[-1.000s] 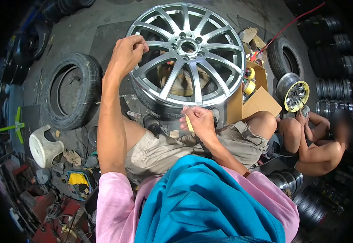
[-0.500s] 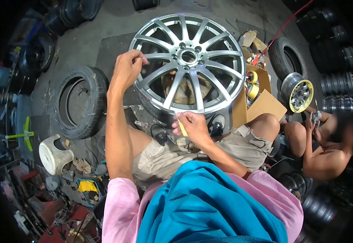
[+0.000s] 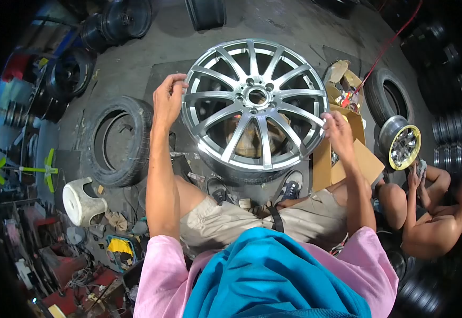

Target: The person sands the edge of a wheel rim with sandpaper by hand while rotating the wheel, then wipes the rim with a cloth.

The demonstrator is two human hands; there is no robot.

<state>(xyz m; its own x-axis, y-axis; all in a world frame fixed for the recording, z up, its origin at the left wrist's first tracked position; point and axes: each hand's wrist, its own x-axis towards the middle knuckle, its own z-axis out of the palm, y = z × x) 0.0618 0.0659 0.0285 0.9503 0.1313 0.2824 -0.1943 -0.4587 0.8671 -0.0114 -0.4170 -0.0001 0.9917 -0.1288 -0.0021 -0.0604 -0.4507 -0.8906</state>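
Flanking a silver multi-spoke wheel (image 3: 264, 112) just beyond the shoes (image 3: 293, 186) | with left hand (image 3: 169, 99) loosely curled at its left, cannot tell if gripping | with right hand (image 3: 339, 132) bunched opposite, grasp likewise unclear

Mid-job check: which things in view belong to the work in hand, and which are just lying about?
In hand:
- silver wheel
- left hand, by its left edge
- right hand, by its right edge

Apparently just lying about:
- left tire
- right tire
- white stool

Unclear: cardboard box beside the wheel.
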